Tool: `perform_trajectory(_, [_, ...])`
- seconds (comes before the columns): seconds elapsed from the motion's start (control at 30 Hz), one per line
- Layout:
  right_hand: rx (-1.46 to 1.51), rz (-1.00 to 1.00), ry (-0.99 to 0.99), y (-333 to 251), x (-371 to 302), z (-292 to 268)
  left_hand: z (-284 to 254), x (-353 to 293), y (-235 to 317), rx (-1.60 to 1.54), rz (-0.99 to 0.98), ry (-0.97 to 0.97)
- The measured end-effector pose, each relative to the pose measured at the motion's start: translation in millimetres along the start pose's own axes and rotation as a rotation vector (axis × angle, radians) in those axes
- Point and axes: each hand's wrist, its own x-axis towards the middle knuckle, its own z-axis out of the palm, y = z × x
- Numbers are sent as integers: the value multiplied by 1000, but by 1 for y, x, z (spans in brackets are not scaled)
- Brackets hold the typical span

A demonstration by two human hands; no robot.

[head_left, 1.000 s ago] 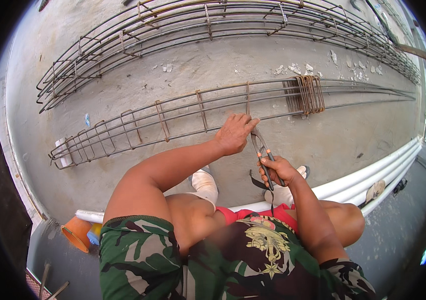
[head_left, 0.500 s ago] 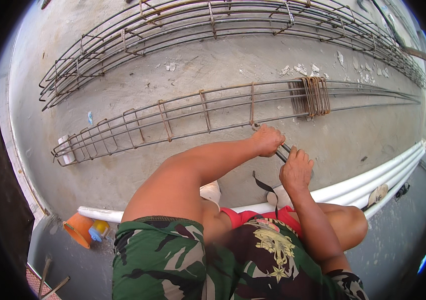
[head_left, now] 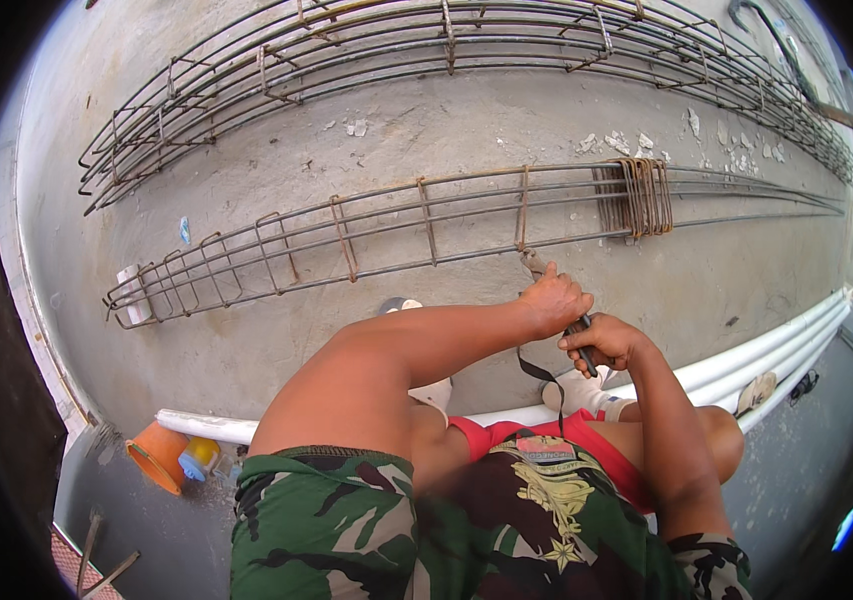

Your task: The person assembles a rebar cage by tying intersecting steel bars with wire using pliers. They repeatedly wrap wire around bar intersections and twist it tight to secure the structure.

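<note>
Both my hands are on a pair of pincers with dark handles. My left hand wraps round its upper part, just behind the metal head. Lower down, my right hand closes round the handles, their ends sticking out below the fingers. The pincers' head meets the near lower bar of a long rebar cage, at the foot of a rusty stirrup. Whether the jaws grip wire there is too small to tell.
A bunch of rusty stirrups hangs on the cage's right part. Beyond lies a larger rebar cage, with white flakes between. White pipes run by my legs. An orange bucket lies at the left, near a blue-lidded yellow container.
My right hand has turned, and the pincers' handles have swung to point more steeply downward. My left hand has shifted slightly right and nearer. The head still sits by the same stirrup.
</note>
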Motion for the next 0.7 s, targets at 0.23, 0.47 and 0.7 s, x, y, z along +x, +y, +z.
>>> perform_trajectory(0.23, [-1515, -318, 1180, 6, -19, 55, -17, 21, -5, -166, -103, -61])
perform_trajectory(0.47, [-1013, -97, 666, 6, -12, 45, -16, -12, 10, 153, 104, 178])
perform_trajectory(0.7, [284, 90, 65, 9, -11, 34, 20, -23, -5, -7, 142, 277])
